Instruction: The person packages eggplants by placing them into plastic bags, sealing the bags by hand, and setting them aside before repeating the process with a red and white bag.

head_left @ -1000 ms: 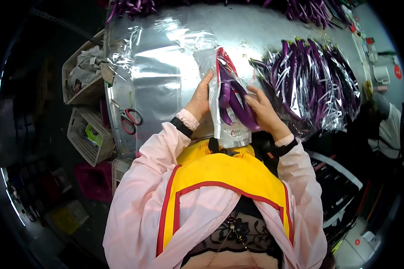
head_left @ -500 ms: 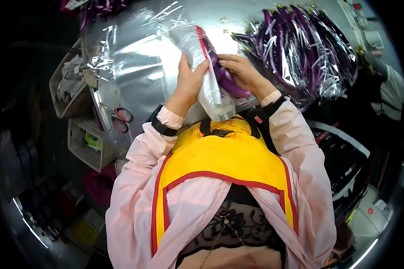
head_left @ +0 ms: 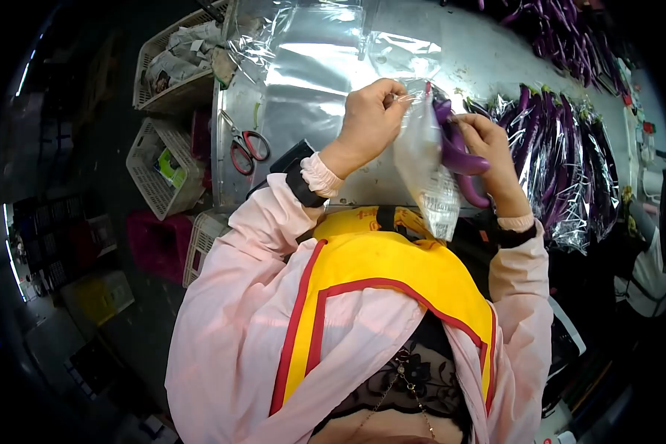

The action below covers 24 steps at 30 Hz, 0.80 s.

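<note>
My left hand [head_left: 370, 122] is closed, pinching the upper edge of a clear plastic bag [head_left: 416, 152]. The bag hangs tilted in front of the yellow apron, and its printed lower end reaches down over it. My right hand [head_left: 493, 155] curls its fingers around the upper part of a few purple eggplants [head_left: 460, 157], just right of the bag. Their curved lower ends stick out below the fingers, and the eggplants overlap the bag's right side in this view.
Flat clear bags [head_left: 314, 74] lie on the metal table [head_left: 348, 194]. Red-handled scissors [head_left: 249, 152] rest near its left edge. Bagged eggplants [head_left: 562, 148] are piled at right, loose eggplants [head_left: 562, 33] behind. White crates [head_left: 152, 174] stand at left.
The view has turned to the right. My left hand has gone from lying along the bag to pinching its upper edge. The eggplants now stand out to the bag's right.
</note>
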Available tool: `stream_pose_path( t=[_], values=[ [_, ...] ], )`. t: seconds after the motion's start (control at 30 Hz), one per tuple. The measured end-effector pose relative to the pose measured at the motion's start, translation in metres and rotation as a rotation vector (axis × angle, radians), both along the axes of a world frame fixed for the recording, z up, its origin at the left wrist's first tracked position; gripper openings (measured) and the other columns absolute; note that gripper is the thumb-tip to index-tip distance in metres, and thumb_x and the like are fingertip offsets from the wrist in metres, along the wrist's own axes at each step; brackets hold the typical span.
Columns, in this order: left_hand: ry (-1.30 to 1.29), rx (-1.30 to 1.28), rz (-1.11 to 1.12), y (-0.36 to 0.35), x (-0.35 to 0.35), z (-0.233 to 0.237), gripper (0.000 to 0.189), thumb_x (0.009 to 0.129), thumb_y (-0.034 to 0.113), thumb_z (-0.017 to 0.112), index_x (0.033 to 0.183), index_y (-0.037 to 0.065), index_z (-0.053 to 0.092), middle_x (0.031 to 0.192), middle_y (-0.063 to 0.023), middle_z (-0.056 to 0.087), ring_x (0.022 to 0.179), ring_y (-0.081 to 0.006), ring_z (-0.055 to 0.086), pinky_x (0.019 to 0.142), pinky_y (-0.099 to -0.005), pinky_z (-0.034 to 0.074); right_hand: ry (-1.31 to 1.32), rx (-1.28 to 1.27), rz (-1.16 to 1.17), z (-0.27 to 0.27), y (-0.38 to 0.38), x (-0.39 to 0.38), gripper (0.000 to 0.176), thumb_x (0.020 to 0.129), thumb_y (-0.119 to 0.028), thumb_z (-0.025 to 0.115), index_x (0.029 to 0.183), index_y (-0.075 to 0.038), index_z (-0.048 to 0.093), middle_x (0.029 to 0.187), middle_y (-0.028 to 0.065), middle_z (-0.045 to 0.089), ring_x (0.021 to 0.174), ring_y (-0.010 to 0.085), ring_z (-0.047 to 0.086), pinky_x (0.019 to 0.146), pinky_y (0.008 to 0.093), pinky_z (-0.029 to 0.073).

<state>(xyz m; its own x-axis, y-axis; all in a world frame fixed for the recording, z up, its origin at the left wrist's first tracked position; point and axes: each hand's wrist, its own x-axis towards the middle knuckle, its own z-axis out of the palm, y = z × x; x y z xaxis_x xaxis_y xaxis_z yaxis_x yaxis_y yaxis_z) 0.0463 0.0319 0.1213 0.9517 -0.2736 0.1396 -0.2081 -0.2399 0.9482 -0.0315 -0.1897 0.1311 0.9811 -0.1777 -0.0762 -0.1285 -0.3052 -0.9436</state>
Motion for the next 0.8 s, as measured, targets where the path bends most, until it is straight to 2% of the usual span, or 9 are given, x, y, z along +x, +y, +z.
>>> stream_pose_path(
  t=[0.13,0.27,0.47,0.57,0.63,0.67,0.7,0.77,0.8],
  values=[
    [-0.099,-0.156,-0.119,-0.001,0.0,0.051,0.015,0.093,0.011,0.068,0.099,-0.001,0.073,0.061,0.0034,0.058,0.051,-0.0033,0.047,0.048,-0.0223,0.038,-0.096,0.026,0.078,0.062,-0.003,0.01,0.024,0.098,-0.015,0.059,0.11,0.001,0.072,0.088,0.006,0.071,0.076,0.0089,0.064,0.066,0.0235,0.051],
    [0.201,-0.014,-0.417,-0.009,0.041,0.111,0.021,0.09,0.015,0.066,0.09,-0.005,0.073,0.06,-0.0044,0.061,0.053,-0.0096,0.056,0.047,-0.0275,0.045,0.088,0.228,0.184,0.108,-0.011,0.035,0.027,0.097,-0.017,0.063,0.104,0.007,0.071,0.091,0.0057,0.072,0.076,0.0082,0.065,0.065,0.0211,0.051],
    [0.12,-0.246,-0.57,-0.013,0.074,0.185,0.021,0.093,0.012,0.058,0.083,-0.003,0.069,0.057,-0.0013,0.056,0.04,-0.0046,0.045,0.036,-0.0225,0.032,-0.49,0.396,0.477,0.171,-0.048,0.058,0.015,0.095,-0.013,0.064,0.103,-0.001,0.067,0.076,-0.001,0.064,0.064,0.0059,0.058,0.057,0.0205,0.047],
    [0.231,-0.242,-0.506,-0.026,0.093,0.19,0.019,0.092,0.011,0.058,0.084,-0.003,0.069,0.054,0.0003,0.052,0.039,-0.0043,0.041,0.034,-0.0221,0.03,0.192,-0.686,0.133,0.222,-0.04,0.055,0.036,0.095,-0.016,0.062,0.13,-0.009,0.06,0.116,0.0062,0.066,0.11,0.0205,0.06,0.098,0.0346,0.045],
    [0.158,-0.386,-0.473,-0.027,0.077,0.222,0.02,0.093,0.011,0.058,0.082,-0.002,0.068,0.053,0.0002,0.052,0.039,-0.0043,0.04,0.035,-0.0228,0.029,0.11,-0.483,0.027,0.222,-0.06,0.056,0.022,0.098,-0.018,0.06,0.117,-0.008,0.063,0.111,0.0038,0.065,0.101,0.015,0.059,0.089,0.0314,0.048],
    [0.106,-0.358,-0.523,-0.027,0.081,0.231,0.02,0.092,0.012,0.059,0.078,-0.001,0.066,0.054,0.0001,0.052,0.039,-0.0047,0.04,0.035,-0.0231,0.028,-0.482,0.182,0.21,0.201,-0.06,0.05,0.01,0.098,-0.016,0.059,0.095,-0.007,0.06,0.089,0.0015,0.062,0.077,0.0104,0.057,0.067,0.0284,0.047],
    [0.119,-0.326,-0.522,-0.032,0.086,0.241,0.021,0.091,0.011,0.062,0.073,0.0,0.063,0.054,-0.0004,0.051,0.039,-0.0062,0.039,0.036,-0.0247,0.026,-0.744,-0.317,0.422,0.189,-0.078,0.08,0.015,0.097,-0.013,0.058,0.083,-0.007,0.055,0.072,-0.0002,0.056,0.055,0.0087,0.047,0.049,0.0277,0.038],
    [0.125,-0.129,-0.56,-0.04,0.118,0.241,0.021,0.09,0.011,0.064,0.072,0.0,0.062,0.054,-0.0003,0.05,0.039,-0.0073,0.037,0.036,-0.0261,0.023,-0.119,0.065,0.064,0.195,-0.058,0.097,0.016,0.09,-0.011,0.06,0.083,0.002,0.066,0.067,0.0021,0.058,0.05,0.0103,0.048,0.044,0.0261,0.035],
    [0.128,-0.119,-0.558,-0.041,0.116,0.243,0.021,0.09,0.011,0.064,0.072,0.0,0.062,0.054,-0.0003,0.05,0.039,-0.0073,0.037,0.036,-0.0261,0.023,-0.125,-0.181,-0.17,0.223,-0.043,0.093,0.018,0.094,-0.015,0.06,0.078,-0.006,0.058,0.063,0.0011,0.054,0.046,0.0093,0.044,0.042,0.0259,0.034]
  ],
)
